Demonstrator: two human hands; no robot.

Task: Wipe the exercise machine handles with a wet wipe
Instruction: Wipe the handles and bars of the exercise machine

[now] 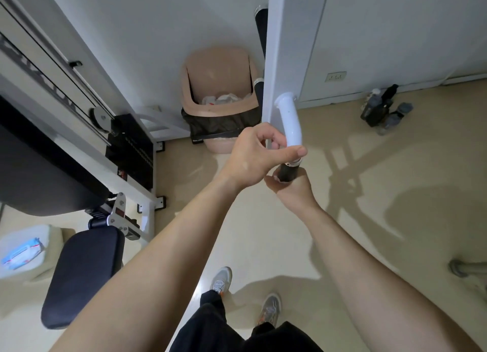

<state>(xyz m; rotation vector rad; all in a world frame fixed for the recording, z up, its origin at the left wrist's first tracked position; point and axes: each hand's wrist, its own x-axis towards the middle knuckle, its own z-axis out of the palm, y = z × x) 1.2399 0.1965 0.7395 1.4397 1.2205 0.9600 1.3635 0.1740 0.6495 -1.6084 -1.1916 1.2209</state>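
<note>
Beige flooring [263,233] and white walls enclose a small gym corner. A white upright post [279,48] stands at centre, with a white tube [290,120] projecting from it toward the camera and ending in a black handle [288,171].

Left hand [253,159]: positioned at the joint where the white tube meets the black handle, thumb laid across the tube, fingers curled; whether the grip is actually pressed onto the tube cannot be told.

Right hand [292,188]: grip wrapped around the black handle from below, pressed together on it. A small pale scrap shows at the fingertips beside the handle; whether this is the wipe cannot be confirmed.

Behind the post, a tan bin [218,88] with a black liner sits against the wall, holding crumpled white waste. At left, the weight stack [131,151] and black padded seat [81,275] of the machine. At far left, a blue-and-white packet [21,254] lies on a pale surface. Dark bottles [382,109] stand on the floor by the right wall. Two grey shoes [221,279] are visible below.
</note>
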